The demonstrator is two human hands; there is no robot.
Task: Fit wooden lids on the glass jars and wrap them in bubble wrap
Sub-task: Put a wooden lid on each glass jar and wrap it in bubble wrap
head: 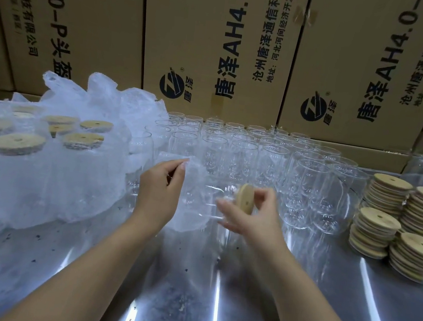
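Glass jar [208,200], fragile and slick, lies sideways; right hand [251,216] grip closed at lid [245,198], left hand [160,191] pinching bubble wrap [196,169]

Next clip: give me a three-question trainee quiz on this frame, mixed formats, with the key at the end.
1. True or false: the lidded jar being handled stands upright on the metal table.
2. Multiple choice: the stacks of spare wooden lids sit A) at the person's right, B) at the person's left, C) on the cardboard boxes.
3. Fill in: the left hand pinches a sheet of ____ beside the jar.

Key:
1. False: it lies on its side, its lid facing right by the right hand.
2. A.
3. Bubble wrap.

Wrapped jars are piled at the left; empty jars stand in rows behind.
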